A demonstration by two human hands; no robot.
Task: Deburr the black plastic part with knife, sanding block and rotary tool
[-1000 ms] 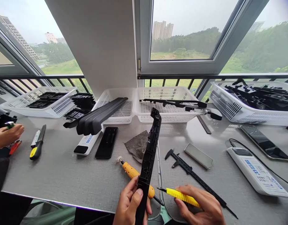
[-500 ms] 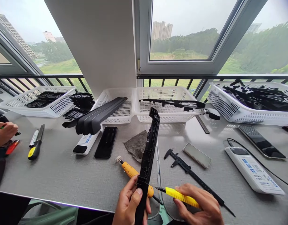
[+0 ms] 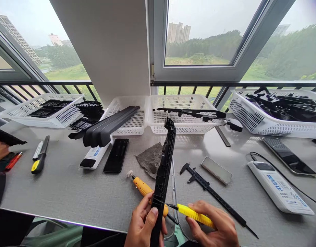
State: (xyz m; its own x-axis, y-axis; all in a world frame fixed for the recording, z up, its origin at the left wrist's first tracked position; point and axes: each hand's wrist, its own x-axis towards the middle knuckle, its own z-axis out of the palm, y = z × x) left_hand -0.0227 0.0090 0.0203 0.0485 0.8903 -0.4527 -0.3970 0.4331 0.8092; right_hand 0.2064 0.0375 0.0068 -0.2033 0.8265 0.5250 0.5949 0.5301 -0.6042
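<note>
My left hand (image 3: 145, 223) is closed around the lower part of a long black plastic trim piece (image 3: 165, 164), held upright with its ribbed inner side showing. In my right hand (image 3: 216, 224) is a yellow utility knife (image 3: 195, 215), its dark blade pointing left. The blade tip meets or nearly meets the edge of the trim piece just above my left thumb; I cannot tell if it touches. Partly hidden behind the piece lie a yellow rotary tool (image 3: 142, 187) and a grey cloth (image 3: 149, 159). Black calipers (image 3: 211, 192) rest right of the piece.
White baskets (image 3: 170, 128) line the back, some with black parts. Black trim covers (image 3: 109, 128) lean on one. Phones (image 3: 116, 156), white handheld devices (image 3: 278, 187), a small metallic block (image 3: 216, 170) and a yellow-black knife (image 3: 39, 157) lie around. Another person's hand (image 3: 0, 150) is at far left.
The utility knife and my right hand have moved slightly left, bringing the blade to the trim piece. At far left, the other person's hand has shifted, with a black part now over it.
</note>
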